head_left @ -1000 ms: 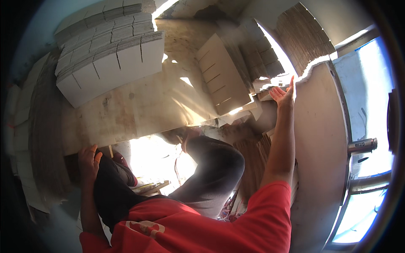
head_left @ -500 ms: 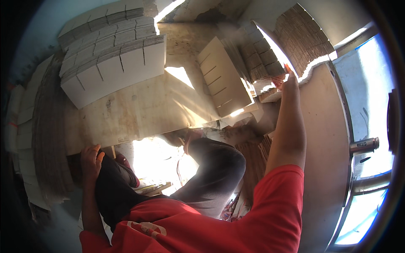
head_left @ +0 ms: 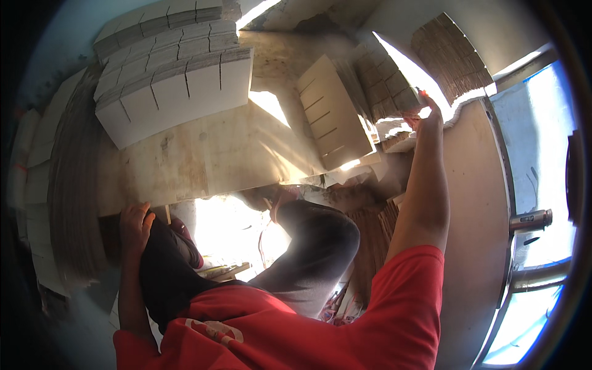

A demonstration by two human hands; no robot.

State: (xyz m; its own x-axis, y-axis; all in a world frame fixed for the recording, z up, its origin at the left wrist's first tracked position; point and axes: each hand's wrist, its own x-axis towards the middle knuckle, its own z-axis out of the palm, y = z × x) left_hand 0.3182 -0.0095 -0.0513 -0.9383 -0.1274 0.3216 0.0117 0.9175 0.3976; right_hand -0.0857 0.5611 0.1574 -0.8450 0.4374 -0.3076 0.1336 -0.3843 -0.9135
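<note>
My right arm reaches far to the right. My right hand is at the near end of a stack of slotted cardboard sheets; its fingers are spread apart against the stack's corner, partly washed out by glare. My left hand lies on my left knee by the table's front edge, its fingers loosely stretched out with nothing in them. Just left of the right-hand stack, a row of slotted cardboard pieces leans with a pale face toward me.
Large stacks of slotted cardboard fill the far left of the wooden table. More stacked sheets stand at the left edge. Another cardboard stack is at the far right, near a board and a window with a metal latch.
The view has shifted slightly, so the stacks sit a little further right. My right hand stays at the same stack's end; my left hand stays on the knee.
</note>
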